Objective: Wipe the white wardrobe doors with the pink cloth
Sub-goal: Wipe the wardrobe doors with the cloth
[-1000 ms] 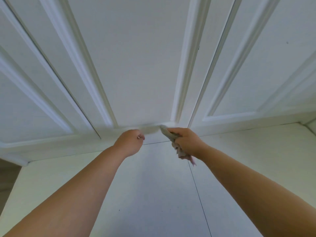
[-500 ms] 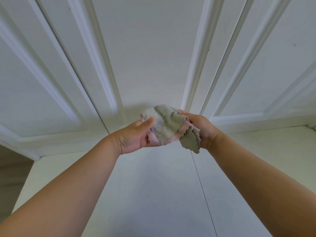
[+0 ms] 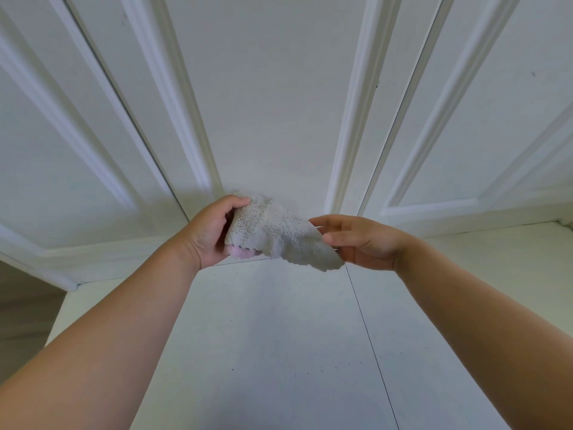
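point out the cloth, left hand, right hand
cloth [image 3: 279,232]: head view, middle of its grey face.
left hand [image 3: 210,231]: head view, back of the hand.
right hand [image 3: 362,240]: head view, its middle, below the knuckles.

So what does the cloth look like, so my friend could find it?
Look at the bottom of the middle white wardrobe door. Just in front of it, two bare hands hold up the cloth: the left hand grips one end, the right hand pinches the other. It is fuzzy and greyish, with pink peeking underneath.
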Available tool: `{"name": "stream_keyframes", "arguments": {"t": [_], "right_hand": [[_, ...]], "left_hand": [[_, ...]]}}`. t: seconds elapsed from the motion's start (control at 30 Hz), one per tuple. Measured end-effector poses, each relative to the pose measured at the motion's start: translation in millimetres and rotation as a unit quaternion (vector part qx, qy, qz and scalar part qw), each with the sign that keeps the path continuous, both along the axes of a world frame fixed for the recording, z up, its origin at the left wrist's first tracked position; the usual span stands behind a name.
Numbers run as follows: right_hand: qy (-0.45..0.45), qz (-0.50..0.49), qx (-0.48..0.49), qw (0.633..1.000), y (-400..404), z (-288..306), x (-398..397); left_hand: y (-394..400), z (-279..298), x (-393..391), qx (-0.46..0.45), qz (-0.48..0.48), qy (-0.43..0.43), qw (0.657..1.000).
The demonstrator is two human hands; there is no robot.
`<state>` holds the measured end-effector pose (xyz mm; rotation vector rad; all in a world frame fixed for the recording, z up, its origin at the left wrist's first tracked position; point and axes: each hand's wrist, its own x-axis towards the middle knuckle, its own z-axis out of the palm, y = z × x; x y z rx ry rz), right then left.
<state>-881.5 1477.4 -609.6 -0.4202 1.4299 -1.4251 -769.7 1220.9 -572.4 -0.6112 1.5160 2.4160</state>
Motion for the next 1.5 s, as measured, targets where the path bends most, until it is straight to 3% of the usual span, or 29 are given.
{"name": "stream_keyframes", "arguments": {"t": [0.13, 0.23, 0.3, 0.37, 0.43, 0.5, 0.57, 0.63, 0.77, 0.83, 0.93, 1.03, 1.17, 1.27, 1.33, 1.37, 1.5], "right_hand": [[0.08, 0.075, 0.04, 0.993, -19.0, 0.0, 11.5], [0.075, 0.048, 0.003, 0.996, -19.2, 11.8, 10.2], [0.042, 0.048, -0.044, 0.997, -17.0, 21.5, 8.6], [0.042, 0.041, -0.063, 0.996, -17.2, 28.3, 8.6], [0.054, 0.03, -0.065, 0.996, -19.8, 32.6, 10.2], [0.074, 0.034, -0.06, 0.995, -21.2, 36.5, 11.0], [0.115, 0.046, -0.031, 0.992, -19.9, 41.2, 9.7], [0.159, 0.016, 0.014, 0.987, -17.6, 47.2, 6.6], [0.206, -0.187, 0.086, 0.957, -20.6, 37.6, 0.9], [0.108, -0.192, 0.07, 0.973, -19.3, 25.1, 4.3], [-0.077, -0.134, -0.034, 0.987, -20.3, 20.1, 18.9], [-0.082, -0.186, -0.115, 0.972, -28.3, 35.3, 20.6], [0.056, -0.399, -0.128, 0.906, -33.6, 80.3, 17.9], [0.291, -0.542, -0.136, 0.776, -31.0, 119.2, 20.2], [0.468, -0.548, -0.12, 0.683, -34.7, 136.2, 12.9], [0.531, -0.528, -0.088, 0.657, -38.7, 134.3, 5.9], [0.627, -0.446, 0.003, 0.638, -55.6, 101.9, -21.0]], "left_hand": [[5.6, 5.8, -3.2, -0.005, -0.005, -0.01, 1.0], [5.1, -6.6, -7.1, -0.188, -0.001, -0.04, 0.981], [3.7, -24.6, -8.9, -0.354, -0.022, -0.061, 0.933], [12.3, -26.6, -10.7, -0.413, -0.019, -0.041, 0.91], [24.3, -14.6, -14.9, -0.257, -0.023, -0.01, 0.966], [35.5, 2.8, -16.6, -0.169, -0.099, 0.024, 0.98], [44.4, 11.1, -15.6, -0.252, -0.178, 0.066, 0.949], [48.2, 11.8, -15.0, -0.321, -0.176, 0.07, 0.928], [48.5, 6.5, -18.8, -0.251, -0.077, 0.074, 0.962], [48.3, 6.3, -21.3, -0.174, -0.038, 0.086, 0.98], [47.8, 16.6, -25.1, -0.083, -0.011, 0.095, 0.992], [48.3, 28.0, -28.7, -0.112, 0.019, 0.106, 0.988], [49.3, 39.7, -34.5, -0.229, 0.103, 0.125, 0.96], [46.7, 47.6, -38.9, -0.315, 0.158, 0.169, 0.92], [45.2, 53.4, -41.3, -0.355, 0.174, 0.204, 0.896], [45.3, 54.3, -39.8, -0.369, 0.175, 0.214, 0.887], [48.6, 60.0, -38.7, -0.423, 0.166, 0.248, 0.855]]}}
